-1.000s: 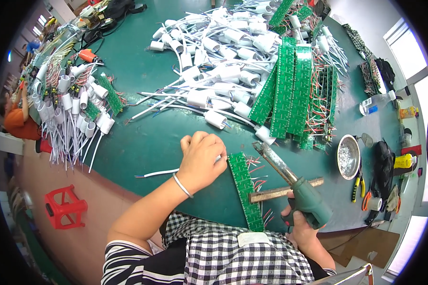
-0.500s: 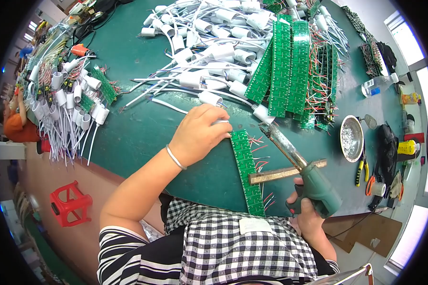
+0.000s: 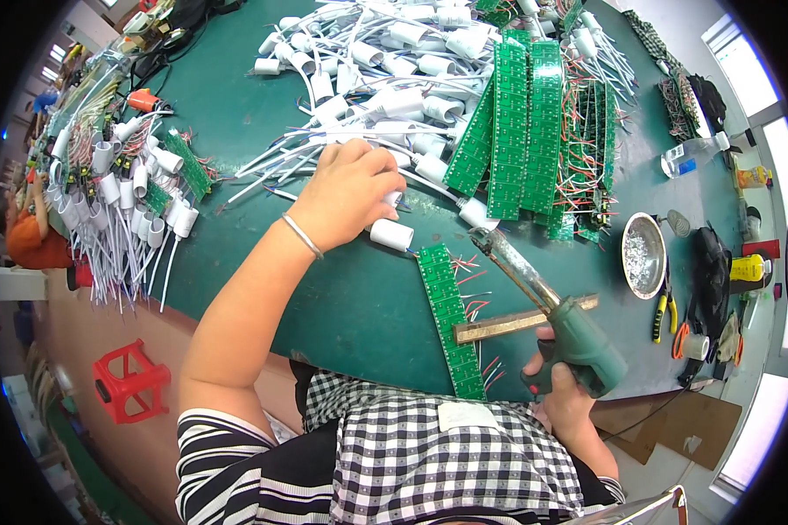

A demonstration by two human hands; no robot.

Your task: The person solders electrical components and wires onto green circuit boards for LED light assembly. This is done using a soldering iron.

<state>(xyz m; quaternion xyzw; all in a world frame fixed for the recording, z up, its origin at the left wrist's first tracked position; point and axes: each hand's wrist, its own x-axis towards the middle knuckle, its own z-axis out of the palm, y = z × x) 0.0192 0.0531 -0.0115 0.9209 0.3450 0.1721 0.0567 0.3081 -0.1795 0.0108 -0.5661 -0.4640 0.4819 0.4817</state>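
Green pistol-grip tool is in my right hand, fingers closed round the handle, metal barrel angled up-left over the green table. My left hand is at the near side of a big heap of white cylinders with cables, fingers bent down by one piece; honestly can't tell from over here if it's gripping it.

Stuff to dodge: a loose white cylinder sits just below the left hand, right by the top end of a green circuit strip. A wooden bar overlaps that strip and runs right, passing close to the tool. Stacked green boards sit beyond the barrel tip. Further right I've got a metal bowl, yellow-handled pliers and a plastic bottle.

Roomwise, the nicest stretch of bare tabletop is left of the strip, under my left forearm. Near edge is tight: the strip's lower end almost meets the checked apron. Table edge curves away on the left, with a red stool on the floor past it.
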